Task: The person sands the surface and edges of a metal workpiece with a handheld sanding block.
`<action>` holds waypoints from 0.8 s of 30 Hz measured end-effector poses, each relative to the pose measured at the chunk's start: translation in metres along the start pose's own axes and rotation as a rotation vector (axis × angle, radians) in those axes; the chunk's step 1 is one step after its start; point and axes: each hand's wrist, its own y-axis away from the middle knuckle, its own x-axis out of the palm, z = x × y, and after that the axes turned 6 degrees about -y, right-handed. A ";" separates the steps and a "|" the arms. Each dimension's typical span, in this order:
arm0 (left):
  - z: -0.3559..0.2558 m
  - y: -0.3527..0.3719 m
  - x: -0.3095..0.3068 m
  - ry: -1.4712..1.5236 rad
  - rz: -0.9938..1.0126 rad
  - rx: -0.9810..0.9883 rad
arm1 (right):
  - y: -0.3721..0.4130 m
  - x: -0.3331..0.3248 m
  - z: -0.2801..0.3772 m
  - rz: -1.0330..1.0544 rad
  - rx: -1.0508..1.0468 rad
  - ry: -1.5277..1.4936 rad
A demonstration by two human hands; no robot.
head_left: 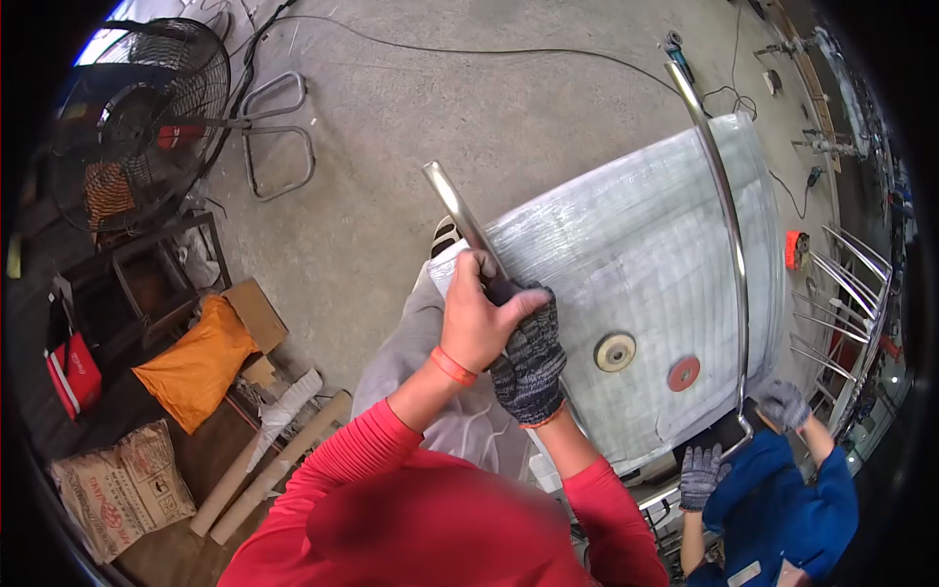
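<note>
A shiny metal tube [457, 207] slants past the near edge of the plastic-wrapped work surface [548, 230]. My left hand [481, 311], bare with an orange wristband, is closed around this tube, its thumb pointing right. Just below and touching it, my right hand [528, 362] wears a grey knitted glove and is closed on the tube too, with its fingers mostly hidden. The tube's lower part disappears behind my hands. On the wrap lie a cream round disc [615, 352] and a red disc [684, 373].
Across the surface, a long bent tube [729, 215] reaches toward a person in blue [782, 499] wearing grey gloves. A power tool [677, 54] and a cable lie on the floor. A large fan [137, 117], an orange bag [201, 362] and cardboard tubes [279, 465] are at left.
</note>
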 end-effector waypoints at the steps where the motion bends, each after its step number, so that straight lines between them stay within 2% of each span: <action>1: 0.004 -0.005 -0.006 0.006 -0.004 0.001 | -0.007 -0.004 0.006 -0.029 0.008 -0.047; 2: 0.011 -0.012 -0.011 0.086 0.088 -0.034 | -0.013 -0.008 0.012 -0.059 0.014 -0.095; 4: 0.020 -0.011 -0.013 0.240 0.206 -0.082 | 0.000 0.001 0.002 -0.321 0.030 -0.146; 5: 0.010 -0.001 -0.018 0.243 0.204 -0.108 | -0.002 0.002 0.003 -0.320 0.108 -0.275; 6: -0.004 0.000 -0.022 0.400 0.192 -0.190 | -0.005 0.003 0.004 -0.329 0.187 -0.403; 7: -0.014 -0.004 -0.024 0.559 0.179 -0.258 | -0.013 -0.001 -0.004 -0.306 0.046 -0.244; 8: -0.006 -0.006 -0.030 0.405 0.104 -0.149 | -0.012 -0.004 -0.008 -0.274 -0.078 -0.084; 9: 0.003 -0.007 -0.036 0.242 0.016 -0.055 | -0.004 -0.009 -0.006 -0.257 -0.075 -0.082; 11: 0.008 -0.013 -0.048 -0.187 -0.201 0.353 | -0.005 -0.023 -0.005 -0.205 -0.167 0.383; 12: 0.011 -0.007 -0.039 -0.181 -0.206 0.334 | 0.001 -0.022 -0.008 -0.112 -0.116 0.452; 14: 0.024 -0.002 -0.012 -0.408 -0.355 0.570 | 0.017 -0.018 -0.021 -0.019 -0.071 0.478; 15: 0.038 0.006 0.003 -0.490 -0.274 0.623 | 0.016 -0.015 -0.032 0.050 -0.031 0.499; 17: 0.033 0.022 0.022 -0.564 -0.135 0.498 | 0.022 -0.009 -0.047 0.019 -0.077 0.477; 19: 0.024 0.023 0.029 -0.522 -0.161 0.441 | 0.019 0.001 -0.056 0.104 0.096 0.477; 20: 0.017 0.021 0.029 -0.477 -0.204 0.403 | 0.021 0.004 -0.060 -0.004 -0.024 0.509; 21: 0.013 0.018 0.031 -0.433 -0.250 0.365 | 0.024 0.005 -0.063 0.002 -0.031 0.511; 22: 0.013 0.009 0.037 -0.516 -0.183 0.191 | 0.020 0.000 -0.054 -0.001 -0.020 0.480; 23: 0.018 -0.002 0.046 -0.517 -0.191 0.181 | 0.018 -0.004 -0.049 -0.003 -0.010 0.448; 24: 0.027 -0.015 0.058 -0.569 -0.310 0.146 | 0.022 -0.003 -0.056 -0.009 -0.051 0.481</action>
